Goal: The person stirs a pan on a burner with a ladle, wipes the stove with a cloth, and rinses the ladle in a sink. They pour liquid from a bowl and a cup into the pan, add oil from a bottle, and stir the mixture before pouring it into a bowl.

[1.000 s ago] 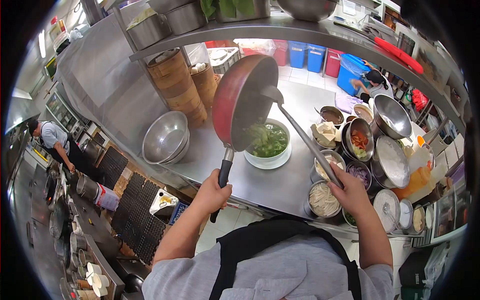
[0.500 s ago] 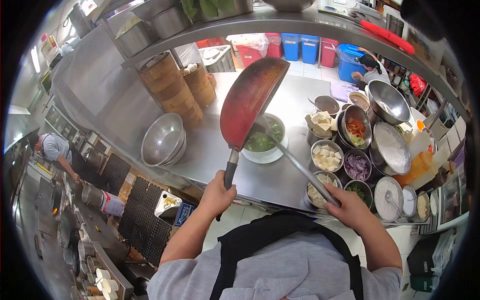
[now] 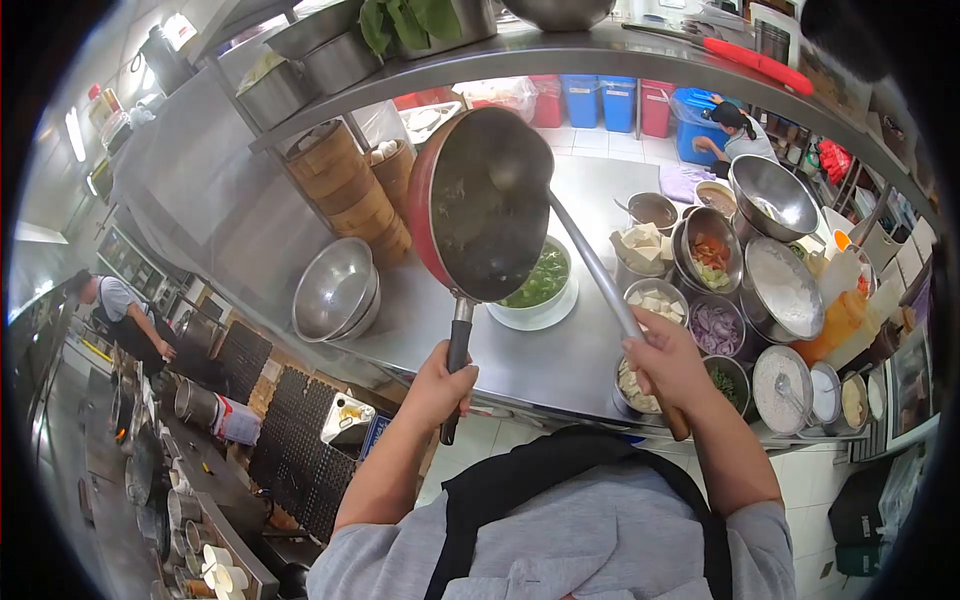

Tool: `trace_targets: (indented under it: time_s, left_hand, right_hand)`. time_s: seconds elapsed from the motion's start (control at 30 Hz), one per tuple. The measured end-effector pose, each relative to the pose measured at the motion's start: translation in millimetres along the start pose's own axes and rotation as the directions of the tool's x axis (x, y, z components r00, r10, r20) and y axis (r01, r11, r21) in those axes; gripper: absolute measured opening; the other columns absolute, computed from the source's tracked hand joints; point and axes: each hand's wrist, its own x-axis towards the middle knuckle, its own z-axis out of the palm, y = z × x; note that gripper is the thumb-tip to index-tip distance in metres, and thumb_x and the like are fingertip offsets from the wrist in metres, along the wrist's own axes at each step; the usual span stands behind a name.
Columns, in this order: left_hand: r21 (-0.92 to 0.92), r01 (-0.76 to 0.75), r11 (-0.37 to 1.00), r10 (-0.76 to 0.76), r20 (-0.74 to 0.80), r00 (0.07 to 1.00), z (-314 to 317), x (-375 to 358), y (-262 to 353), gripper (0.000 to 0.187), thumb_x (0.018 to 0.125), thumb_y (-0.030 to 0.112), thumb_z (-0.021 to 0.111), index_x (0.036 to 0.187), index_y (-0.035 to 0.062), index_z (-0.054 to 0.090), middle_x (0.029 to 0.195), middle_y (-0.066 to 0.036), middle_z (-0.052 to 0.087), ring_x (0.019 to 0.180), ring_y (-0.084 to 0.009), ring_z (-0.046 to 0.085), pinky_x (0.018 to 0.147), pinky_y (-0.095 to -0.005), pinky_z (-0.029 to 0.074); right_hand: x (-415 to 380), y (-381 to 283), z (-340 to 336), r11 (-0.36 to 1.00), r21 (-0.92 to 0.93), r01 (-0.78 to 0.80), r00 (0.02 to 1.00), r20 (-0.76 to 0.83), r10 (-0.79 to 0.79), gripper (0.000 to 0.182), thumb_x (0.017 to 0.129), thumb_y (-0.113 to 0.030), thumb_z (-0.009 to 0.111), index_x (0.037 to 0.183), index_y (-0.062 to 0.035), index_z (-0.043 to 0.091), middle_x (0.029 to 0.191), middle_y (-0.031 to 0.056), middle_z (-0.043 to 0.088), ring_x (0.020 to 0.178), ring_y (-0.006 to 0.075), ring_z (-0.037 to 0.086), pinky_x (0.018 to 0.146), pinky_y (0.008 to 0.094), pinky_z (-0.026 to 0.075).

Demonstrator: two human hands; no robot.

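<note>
My left hand is wrapped round the black handle of a red-sided wok, raised over the steel counter with its dark inside facing me. A few green scraps cling to that inside. In my right hand is the long metal handle of a ladle, whose head lies within the wok, hard to make out against the dark surface. Below the wok, partly hidden by it, a white bowl holds green leafy food in liquid and stands on a white plate.
Tubs of chopped ingredients, such as purple onion and flour, crowd the right side. Stacked metal bowls and bamboo steamers stand left. An overhead shelf spans the back. Two other people are farther off.
The wok has turned from tipped over the bowl to its inside facing me, uncovering more of the bowl. The ladle has lifted from the bowl into the wok.
</note>
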Motion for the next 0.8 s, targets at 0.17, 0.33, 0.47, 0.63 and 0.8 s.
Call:
trace_targets:
  time_s: [0.17, 0.33, 0.47, 0.63, 0.8]
  left_hand:
    - [-0.017, 0.037, 0.999, -0.036, 0.022, 0.999, -9, 1, -6, 0.021, 0.083, 0.010, 0.057, 0.096, 0.0026, 0.042, 0.061, -0.004, 0.048, 0.043, -0.0127, 0.047, 0.040, -0.0280, 0.043]
    - [-0.028, 0.061, 0.998, -0.059, 0.051, 0.997, -22, -2, 0, 0.020, 0.084, 0.008, 0.056, 0.096, 0.0024, 0.041, 0.060, -0.004, 0.048, 0.043, -0.0131, 0.047, 0.042, -0.0297, 0.043]
    - [-0.032, 0.023, 0.999, -0.022, 0.032, 0.999, -33, -4, 5, 0.020, 0.084, 0.008, 0.057, 0.096, 0.0027, 0.042, 0.060, -0.004, 0.048, 0.043, -0.0131, 0.047, 0.041, -0.0298, 0.042]
    - [0.016, 0.006, 1.000, -0.006, -0.031, 0.999, -40, -6, 3, 0.020, 0.083, 0.008, 0.057, 0.096, 0.0024, 0.042, 0.060, -0.004, 0.048, 0.043, -0.0130, 0.047, 0.042, -0.0295, 0.042]
    - [0.004, 0.015, 1.000, -0.014, -0.044, 0.999, -30, -6, -2, 0.023, 0.084, 0.009, 0.058, 0.099, 0.0019, 0.042, 0.060, -0.004, 0.048, 0.042, -0.0117, 0.046, 0.040, -0.0274, 0.041]
  right_hand:
    - [-4, -2, 9, 0.998, 0.050, 0.045, 0.995, 0.091, -0.049, 0.055, 0.086, -0.006, 0.060, 0.138, -0.0021, 0.042, 0.067, 0.0011, 0.054, 0.045, 0.0065, 0.048, 0.040, 0.0229, 0.039]
    - [-9, 12, -15, 0.738, -0.537, 0.409, 0.909, 0.165, -0.384, 0.057, 0.083, -0.011, 0.063, 0.137, -0.0144, 0.046, 0.072, 0.0053, 0.060, 0.052, 0.0160, 0.056, 0.048, 0.0309, 0.045]
    - [-13, 9, -56, 0.080, -0.889, 0.451, 0.793, 0.358, -0.493, 0.057, 0.078, -0.018, 0.067, 0.133, -0.0205, 0.051, 0.077, 0.0063, 0.059, 0.063, 0.0234, 0.060, 0.052, 0.0365, 0.047]
    - [0, 6, -91, -0.340, -0.885, 0.319, 0.702, 0.461, -0.543, 0.058, 0.071, -0.010, 0.065, 0.127, -0.0176, 0.055, 0.066, 0.0033, 0.048, 0.054, 0.0193, 0.056, 0.045, 0.0331, 0.045]
    - [6, 5, -79, -0.199, -0.940, 0.278, 0.703, 0.340, -0.624, 0.057, 0.076, -0.011, 0.066, 0.131, -0.0172, 0.051, 0.070, 0.0045, 0.051, 0.055, 0.0216, 0.056, 0.046, 0.0345, 0.046]
